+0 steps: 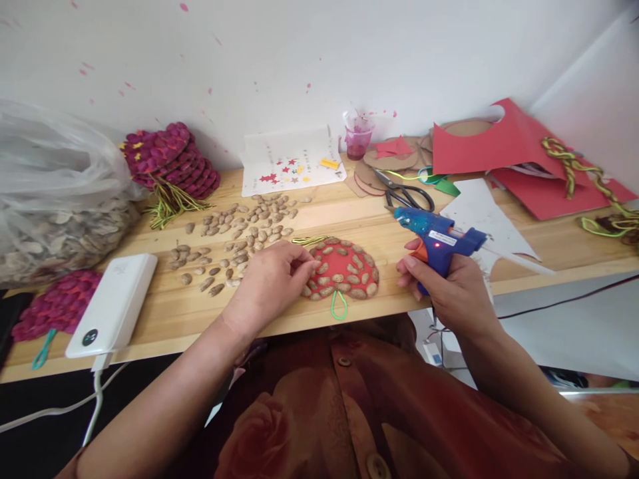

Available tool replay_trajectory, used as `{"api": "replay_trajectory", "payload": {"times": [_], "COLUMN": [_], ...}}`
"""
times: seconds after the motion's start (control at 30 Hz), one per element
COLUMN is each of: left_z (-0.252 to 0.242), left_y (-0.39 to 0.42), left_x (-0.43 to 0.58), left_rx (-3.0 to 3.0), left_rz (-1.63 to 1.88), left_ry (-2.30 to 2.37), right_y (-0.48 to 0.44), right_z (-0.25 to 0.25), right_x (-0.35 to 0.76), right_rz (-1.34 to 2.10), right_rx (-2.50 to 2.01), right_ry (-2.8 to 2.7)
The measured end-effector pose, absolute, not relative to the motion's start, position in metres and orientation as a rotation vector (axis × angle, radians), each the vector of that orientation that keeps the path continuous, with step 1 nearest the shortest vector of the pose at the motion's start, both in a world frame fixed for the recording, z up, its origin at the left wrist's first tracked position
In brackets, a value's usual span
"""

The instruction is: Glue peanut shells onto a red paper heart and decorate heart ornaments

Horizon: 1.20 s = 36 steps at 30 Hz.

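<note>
A red disc (327, 268) lies near the table's front edge, with brown peanut shells (355, 293) stuck around its rim and in its middle. A green cord loop (339, 307) sticks out at its front. My left hand (279, 276) is at the disc's left edge, thumb and fingers pinched together; whatever may be between them is hidden. To the right of the disc, my right hand (449, 283) grips a blue glue gun (436, 241), its nozzle pointing left and its red light lit. Loose peanut shells (249, 233) are scattered left of the disc.
Scissors (407, 196), cardboard discs (389, 159) and red card (479, 150) lie at the back right. A purple cup (358, 141) stands by the wall. At left are a white power bank (114, 299), stacked purple discs (174, 163) and a plastic bag of shells (54, 219).
</note>
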<state>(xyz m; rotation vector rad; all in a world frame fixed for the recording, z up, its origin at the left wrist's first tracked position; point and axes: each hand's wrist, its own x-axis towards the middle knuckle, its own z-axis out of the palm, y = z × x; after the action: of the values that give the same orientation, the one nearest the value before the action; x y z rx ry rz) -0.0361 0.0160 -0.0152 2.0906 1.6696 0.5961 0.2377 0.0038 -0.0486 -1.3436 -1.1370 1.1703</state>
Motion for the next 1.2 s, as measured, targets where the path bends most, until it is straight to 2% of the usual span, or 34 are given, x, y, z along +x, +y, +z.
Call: {"api": "replay_trajectory", "payload": {"times": [1.2], "left_z": [-0.0183], "left_y": [0.0189], "left_x": [-0.0327], "left_rx": [2.086], "left_rz": [0.618], "left_ry": [1.538], "right_y": [0.0038], "right_z": [-0.0504], "right_x": [0.2379], "right_rz": [1.168], "right_rx": [-1.324], "right_ry": [-1.140]}}
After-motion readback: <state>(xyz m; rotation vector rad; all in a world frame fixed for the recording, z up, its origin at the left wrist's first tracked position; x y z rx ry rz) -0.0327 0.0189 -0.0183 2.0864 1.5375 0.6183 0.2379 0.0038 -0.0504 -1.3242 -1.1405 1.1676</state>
